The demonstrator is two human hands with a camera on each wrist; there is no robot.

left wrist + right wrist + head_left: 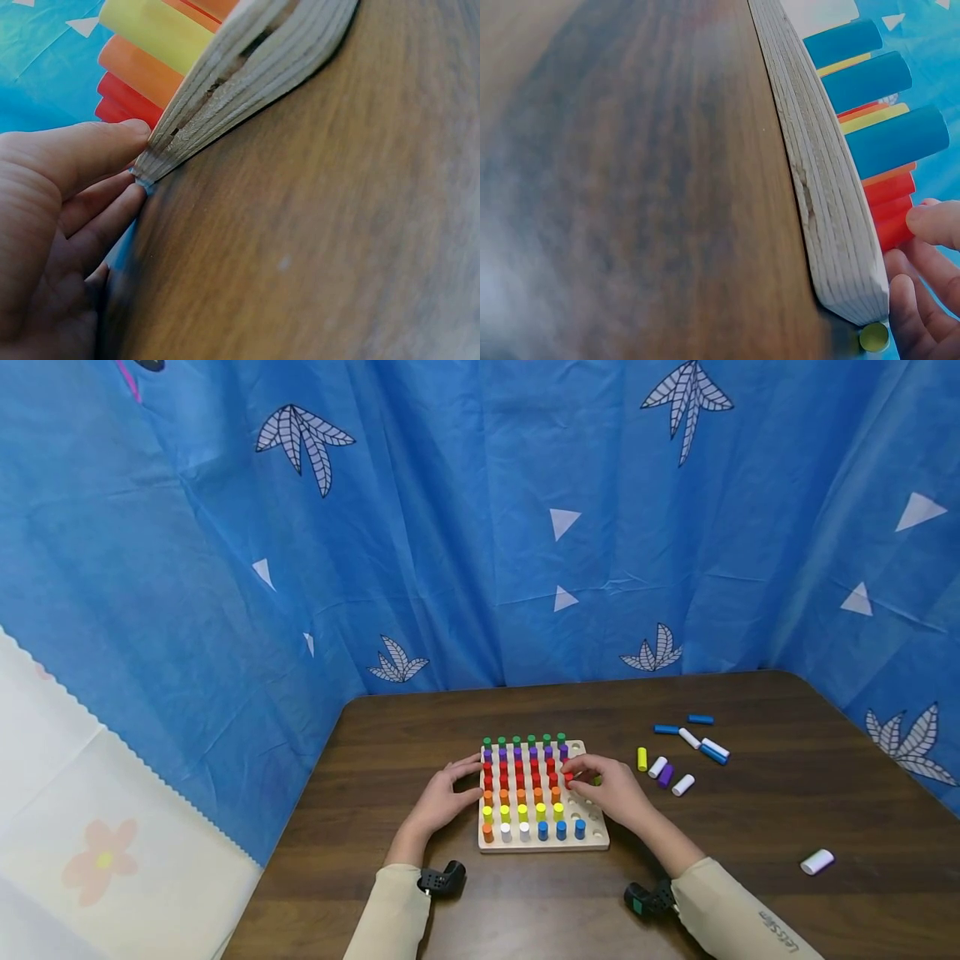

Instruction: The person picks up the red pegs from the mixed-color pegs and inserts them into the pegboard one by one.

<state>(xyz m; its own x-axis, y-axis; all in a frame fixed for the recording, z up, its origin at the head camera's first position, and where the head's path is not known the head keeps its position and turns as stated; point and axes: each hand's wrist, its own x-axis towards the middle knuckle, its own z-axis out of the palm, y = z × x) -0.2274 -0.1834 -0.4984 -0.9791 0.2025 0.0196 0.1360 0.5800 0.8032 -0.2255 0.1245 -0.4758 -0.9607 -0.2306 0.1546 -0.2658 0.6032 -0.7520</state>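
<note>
A light wooden pegboard (540,847) holds rows of green, purple, red, orange, yellow, white and blue pegs. My right hand (618,789) pinches a red peg (568,779) between thumb and fingers at the right end of a red row. In the right wrist view, the thumb lies against that red peg (892,231); its lower end is hard to make out. At the board's left edge, my left hand (438,800) rests with fingers spread. The left wrist view shows its thumb (124,142) touching the board's corner (169,146).
Right of the board lie loose pegs: a yellow one (642,759), a purple one (665,776), several white and blue ones. A lone white peg (817,862) lies farther right. One yellow-green peg (874,337) sits by the board's right edge. A blue curtain (465,527) hangs behind the table.
</note>
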